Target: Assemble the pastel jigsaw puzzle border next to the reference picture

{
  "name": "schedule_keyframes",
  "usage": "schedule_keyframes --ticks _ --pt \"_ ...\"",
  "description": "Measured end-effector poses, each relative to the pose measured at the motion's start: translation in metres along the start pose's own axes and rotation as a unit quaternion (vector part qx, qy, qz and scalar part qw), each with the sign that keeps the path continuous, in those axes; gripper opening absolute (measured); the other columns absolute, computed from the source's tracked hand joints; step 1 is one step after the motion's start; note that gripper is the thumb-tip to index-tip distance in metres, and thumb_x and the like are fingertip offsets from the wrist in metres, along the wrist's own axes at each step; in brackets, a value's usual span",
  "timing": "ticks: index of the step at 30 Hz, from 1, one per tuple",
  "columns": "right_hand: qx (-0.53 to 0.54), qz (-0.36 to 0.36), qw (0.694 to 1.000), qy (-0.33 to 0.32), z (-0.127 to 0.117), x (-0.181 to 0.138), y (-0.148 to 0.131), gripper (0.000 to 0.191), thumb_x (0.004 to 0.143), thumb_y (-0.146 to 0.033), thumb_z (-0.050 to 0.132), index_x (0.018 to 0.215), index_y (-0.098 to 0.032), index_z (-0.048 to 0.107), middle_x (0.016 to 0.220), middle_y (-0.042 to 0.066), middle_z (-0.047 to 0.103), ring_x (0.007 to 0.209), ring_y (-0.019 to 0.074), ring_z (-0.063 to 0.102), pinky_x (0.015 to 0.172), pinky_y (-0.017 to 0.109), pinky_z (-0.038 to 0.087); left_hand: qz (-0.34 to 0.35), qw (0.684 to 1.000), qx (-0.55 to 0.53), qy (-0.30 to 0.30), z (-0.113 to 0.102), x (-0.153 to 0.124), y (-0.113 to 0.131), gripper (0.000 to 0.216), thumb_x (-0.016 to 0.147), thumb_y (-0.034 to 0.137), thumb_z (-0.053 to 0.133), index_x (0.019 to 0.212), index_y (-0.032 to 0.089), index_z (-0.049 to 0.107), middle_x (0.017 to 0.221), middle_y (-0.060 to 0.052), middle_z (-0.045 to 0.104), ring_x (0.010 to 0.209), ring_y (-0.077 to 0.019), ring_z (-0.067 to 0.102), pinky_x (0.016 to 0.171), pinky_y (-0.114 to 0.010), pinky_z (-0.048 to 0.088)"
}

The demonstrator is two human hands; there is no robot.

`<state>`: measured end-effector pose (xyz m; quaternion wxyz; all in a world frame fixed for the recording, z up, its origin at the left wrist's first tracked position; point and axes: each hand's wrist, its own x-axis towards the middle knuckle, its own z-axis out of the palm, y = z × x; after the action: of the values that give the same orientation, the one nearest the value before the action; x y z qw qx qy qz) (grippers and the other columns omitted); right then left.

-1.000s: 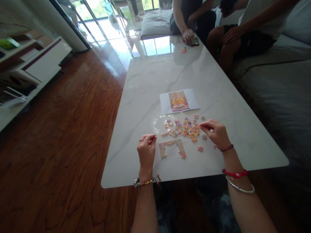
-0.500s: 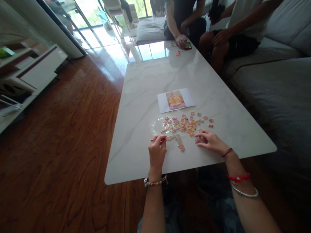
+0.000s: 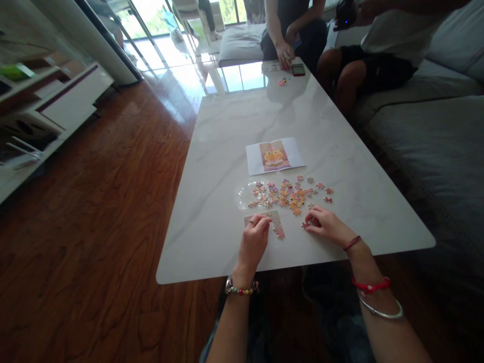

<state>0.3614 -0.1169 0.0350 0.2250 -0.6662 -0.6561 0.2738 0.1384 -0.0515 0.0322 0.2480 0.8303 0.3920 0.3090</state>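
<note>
My left hand [image 3: 254, 241] rests with curled fingers on the joined strip of puzzle pieces [image 3: 278, 225] near the front of the white marble table [image 3: 227, 131]. To its right, my right hand [image 3: 325, 225] pinches a single pink puzzle piece [image 3: 304, 225] against the tabletop. Several loose pink and orange puzzle pieces [image 3: 289, 193] lie scattered just beyond both hands. A printed reference picture [image 3: 275, 156] lies flat behind the pieces.
Two other people sit at the far end; one person's hand [image 3: 284, 52] is beside a dark small box [image 3: 298, 69] and a few pieces [image 3: 282, 81]. A grey sofa [image 3: 434, 136] runs along the right. Wooden floor [image 3: 94, 201] and a low white shelf [image 3: 49, 101] lie left.
My left hand moved right onto the joined strip. My right hand drew back from the loose pile toward me and now pinches a single piece near the strip.
</note>
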Motion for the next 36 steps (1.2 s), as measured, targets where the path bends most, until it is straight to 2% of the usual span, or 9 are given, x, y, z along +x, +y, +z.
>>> schedule_keyframes --ticks 5,10,14,18,21,24,28,33,36 --pt "0.023 -0.006 1.0 -0.008 0.002 0.008 -0.012 0.004 0.071 -0.02 0.055 0.068 -0.017 0.053 0.062 -0.001 0.053 0.058 0.01 0.049 0.054 0.022 0.04 0.034 0.999 -0.004 -0.021 0.006 0.003 0.007 0.02 0.083 0.014 0.042 0.093 0.02 0.057 0.097 -0.005 0.058 0.091 -0.0139 0.055 0.08 -0.029 0.048" --pt "0.146 -0.038 0.988 -0.029 0.011 0.014 -0.032 0.009 0.074 -0.019 0.049 0.074 -0.017 0.058 0.075 0.002 0.058 0.066 0.01 0.055 0.06 0.023 0.046 0.015 1.0 0.007 -0.005 0.002 0.01 0.002 0.021 0.083 0.014 0.041 0.095 0.021 0.057 0.1 -0.006 0.058 0.091 -0.0151 0.055 0.081 -0.031 0.047" --pt "0.25 -0.03 0.967 -0.046 0.023 0.013 -0.043 0.019 0.074 -0.023 0.052 0.091 -0.019 0.06 0.081 0.003 0.061 0.068 0.0112 0.059 0.063 0.025 0.05 -0.008 0.999 -0.046 -0.004 -0.001 0.01 0.001 0.019 0.082 0.017 0.043 0.093 0.021 0.058 0.097 -0.005 0.058 0.09 -0.0145 0.056 0.077 -0.029 0.049" --pt "0.323 -0.024 0.945 -0.052 0.027 0.012 -0.046 0.038 0.074 -0.024 0.054 0.111 -0.023 0.049 0.082 0.002 0.064 0.074 0.0133 0.062 0.072 0.031 0.051 -0.07 0.983 -0.155 -0.068 -0.001 0.009 0.004 0.02 0.081 0.022 0.046 0.099 0.02 0.054 0.092 -0.005 0.06 0.076 -0.0114 0.059 0.059 -0.021 0.051" --pt "0.364 -0.026 0.93 -0.052 0.027 0.011 -0.046 0.048 0.072 -0.023 0.057 0.117 -0.024 0.039 0.09 0.002 0.06 0.074 0.0129 0.062 0.073 0.032 0.052 -0.11 0.957 -0.232 -0.137 0.0 0.009 0.006 0.021 0.079 0.025 0.049 0.099 0.019 0.052 0.082 -0.003 0.061 0.069 -0.0108 0.06 0.053 -0.02 0.05" --pt "0.371 -0.009 0.928 -0.032 0.027 0.011 -0.046 0.05 0.069 -0.023 0.059 0.114 -0.025 0.037 0.095 0.002 0.053 0.072 0.0113 0.062 0.071 0.03 0.052 -0.143 0.926 -0.297 -0.184 0.001 0.009 0.007 0.018 0.078 0.026 0.051 0.093 0.018 0.052 0.074 -0.002 0.061 0.065 -0.011 0.06 0.05 -0.02 0.049" --pt "0.377 0.003 0.925 -0.043 0.028 0.011 -0.044 0.048 0.067 -0.024 0.061 0.11 -0.024 0.04 0.094 0.002 0.051 0.071 0.011 0.062 0.07 0.03 0.053 -0.174 0.902 -0.336 -0.208 0.0 0.009 0.007 0.015 0.075 0.023 0.054 0.089 0.017 0.051 0.07 -0.001 0.06 0.063 -0.0109 0.06 0.052 -0.021 0.049" --pt "0.374 0.045 0.925 -0.05 0.024 0.013 -0.041 0.034 0.065 -0.026 0.063 0.097 -0.018 0.054 0.087 0.004 0.059 0.078 0.0144 0.061 0.076 0.032 0.051 -0.177 0.903 -0.335 -0.203 -0.001 0.01 0.006 0.01 0.076 0.02 0.053 0.085 0.016 0.051 0.072 -0.001 0.06 0.067 -0.011 0.06 0.059 -0.023 0.05" --pt "0.354 0.069 0.931 -0.054 0.022 0.013 -0.037 0.025 0.067 -0.025 0.061 0.09 -0.016 0.06 0.086 0.004 0.062 0.08 0.0149 0.06 0.077 0.033 0.049 -0.18 0.916 -0.313 -0.173 -0.001 0.011 0.002 0.009 0.077 0.021 0.051 0.085 0.017 0.052 0.076 -0.001 0.06 0.068 -0.011 0.061 0.059 -0.022 0.05"
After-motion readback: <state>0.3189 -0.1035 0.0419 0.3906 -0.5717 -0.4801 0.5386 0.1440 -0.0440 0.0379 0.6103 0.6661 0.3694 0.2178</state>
